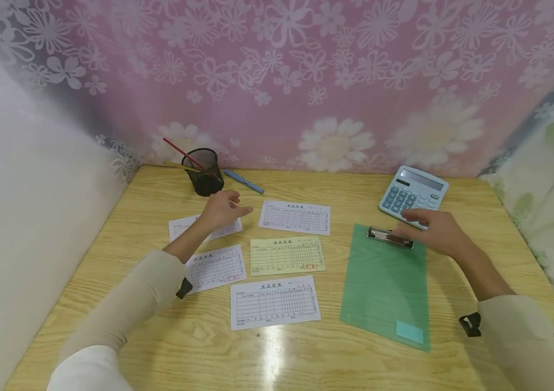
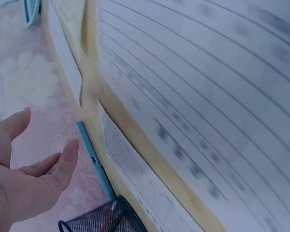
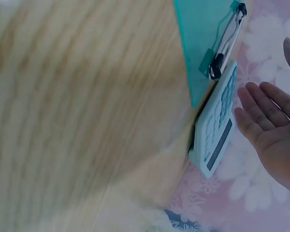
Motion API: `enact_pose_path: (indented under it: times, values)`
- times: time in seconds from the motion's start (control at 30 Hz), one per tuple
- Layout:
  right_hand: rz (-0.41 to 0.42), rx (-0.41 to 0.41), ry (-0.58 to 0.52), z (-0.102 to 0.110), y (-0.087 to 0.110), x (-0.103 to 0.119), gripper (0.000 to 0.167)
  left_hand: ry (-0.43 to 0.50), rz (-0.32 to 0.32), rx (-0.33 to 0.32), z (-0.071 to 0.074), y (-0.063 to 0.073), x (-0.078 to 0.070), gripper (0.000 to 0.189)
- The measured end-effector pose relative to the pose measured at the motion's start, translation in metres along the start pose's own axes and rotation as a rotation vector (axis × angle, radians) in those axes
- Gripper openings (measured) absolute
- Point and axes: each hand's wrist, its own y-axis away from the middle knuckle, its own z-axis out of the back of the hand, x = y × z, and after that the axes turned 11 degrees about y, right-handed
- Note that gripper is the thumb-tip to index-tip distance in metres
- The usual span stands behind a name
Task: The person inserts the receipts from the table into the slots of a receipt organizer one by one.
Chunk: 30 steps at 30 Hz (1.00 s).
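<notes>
Paper slips (image 1: 287, 256) are headed in small Chinese print; both hands (image 1: 220, 210) (image 1: 435, 231) hover, loosely spread.

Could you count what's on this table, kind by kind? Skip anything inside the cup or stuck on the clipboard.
White slips: 4
Yellow slip: 1
Green clipboard: 1
Light-blue calculator: 1
Blue pen: 1
Black mesh cup: 1
Total: 9
</notes>
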Motion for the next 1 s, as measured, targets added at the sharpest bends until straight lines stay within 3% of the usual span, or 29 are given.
enact_pose_path:
  times: [0.17,0.3,0.43,0.5,0.8,1.0]
  values:
    - [0.017,0.058,-0.055,-0.009,0.000,0.004,0.065,0.048,0.147,0.022,-0.015,-0.013,-0.012,0.065]
    - [0.045,0.080,-0.041,-0.015,-0.001,0.006,0.065,0.004,0.211,0.015,-0.030,-0.023,-0.013,0.036]
    - [0.063,0.072,0.017,-0.019,-0.005,0.006,0.064,-0.042,0.184,-0.031,-0.043,-0.031,-0.017,0.060]
    - [0.067,0.064,0.043,-0.019,-0.007,0.006,0.061,-0.059,0.162,-0.065,-0.050,-0.033,-0.020,0.063]
    - [0.147,0.005,0.075,-0.025,-0.014,0.008,0.033,-0.099,0.206,-0.094,-0.072,-0.036,-0.021,0.066]
    - [0.137,0.003,0.071,-0.026,-0.015,0.010,0.031,-0.095,0.227,-0.119,-0.076,-0.037,-0.029,0.055]
